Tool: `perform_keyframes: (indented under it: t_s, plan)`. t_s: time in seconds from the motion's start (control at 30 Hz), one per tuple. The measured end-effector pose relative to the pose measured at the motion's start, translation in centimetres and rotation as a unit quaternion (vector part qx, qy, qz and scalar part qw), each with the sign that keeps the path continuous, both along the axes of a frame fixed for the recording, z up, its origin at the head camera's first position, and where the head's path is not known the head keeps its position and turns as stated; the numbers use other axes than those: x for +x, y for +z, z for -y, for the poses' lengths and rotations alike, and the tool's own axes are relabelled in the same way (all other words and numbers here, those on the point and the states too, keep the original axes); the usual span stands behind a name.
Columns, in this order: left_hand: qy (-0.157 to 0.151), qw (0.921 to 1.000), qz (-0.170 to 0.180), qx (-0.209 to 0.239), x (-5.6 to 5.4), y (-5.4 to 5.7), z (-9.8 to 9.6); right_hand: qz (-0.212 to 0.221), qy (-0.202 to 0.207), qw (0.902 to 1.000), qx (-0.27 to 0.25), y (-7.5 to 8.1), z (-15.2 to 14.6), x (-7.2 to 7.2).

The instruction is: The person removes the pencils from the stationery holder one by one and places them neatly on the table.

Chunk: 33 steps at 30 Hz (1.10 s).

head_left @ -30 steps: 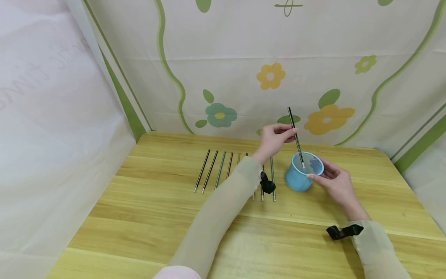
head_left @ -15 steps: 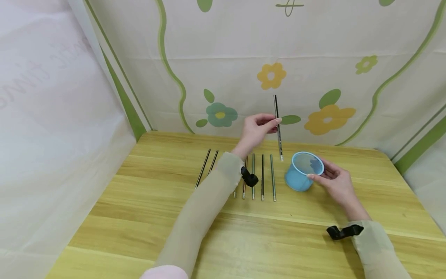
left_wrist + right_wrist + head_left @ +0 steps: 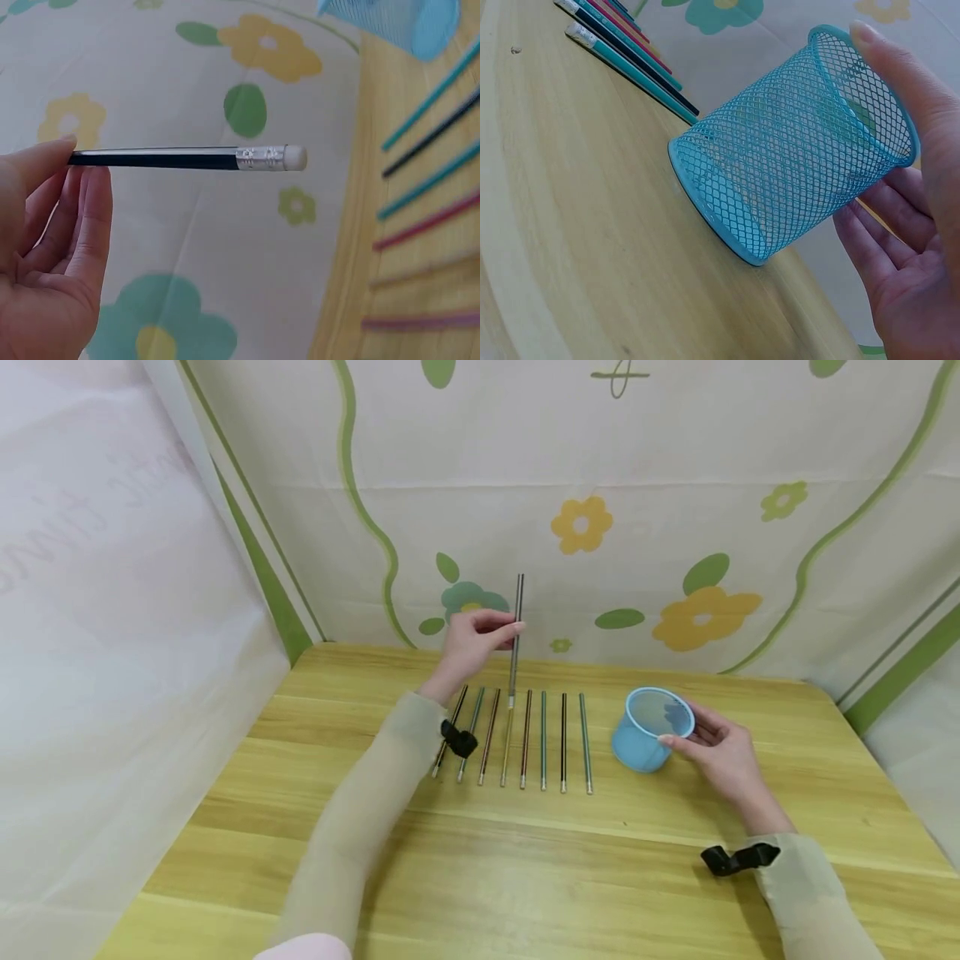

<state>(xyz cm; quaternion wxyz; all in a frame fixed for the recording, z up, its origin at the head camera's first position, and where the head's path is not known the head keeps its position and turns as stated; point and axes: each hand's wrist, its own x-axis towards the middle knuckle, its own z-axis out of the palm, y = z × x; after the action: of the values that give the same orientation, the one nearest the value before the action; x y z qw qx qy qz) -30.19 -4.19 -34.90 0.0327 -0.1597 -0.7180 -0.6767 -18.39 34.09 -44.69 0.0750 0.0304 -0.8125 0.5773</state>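
Note:
My left hand (image 3: 474, 646) pinches a dark pencil (image 3: 187, 158) between thumb and fingertips, held upright with its white eraser down. The pencil stands over the back of a row of pencils on the table, overlapping a yellow pencil (image 3: 507, 747) in the head view. My right hand (image 3: 726, 760) holds a light-blue mesh pencil cup (image 3: 780, 142), thumb on the rim and fingers behind the wall. The cup tilts slightly, its base at the tabletop, and no pencil shows inside. My left arm and hand cover the left end of the row.
Several pencils lie side by side, erasers towards me, including a black pencil (image 3: 563, 743) and a teal pencil (image 3: 586, 743) nearest the cup. They rest on a wooden table (image 3: 570, 877). A flower-print cloth (image 3: 660, 460) hangs behind the table's back edge.
My left hand has lifted the dark pencil away from the cup's mouth and carried it left over the row. The right hand and cup have stayed in place.

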Motion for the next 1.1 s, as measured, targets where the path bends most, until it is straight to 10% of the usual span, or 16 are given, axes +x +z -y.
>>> perform_keyframes:
  t_s: [0.6, 1.1]
  plan:
    - [0.053, 0.9895, 0.058, -0.121, 1.2, -2.2, 10.0, -0.011, 0.001, 0.9998, -0.014, -0.2, 0.0, 0.4]
    - [0.023, 0.9567, 0.170, -0.235, 1.6, -7.1, 15.5, 0.002, -0.001, 0.9999, -0.016, -0.3, -0.1, 0.1]
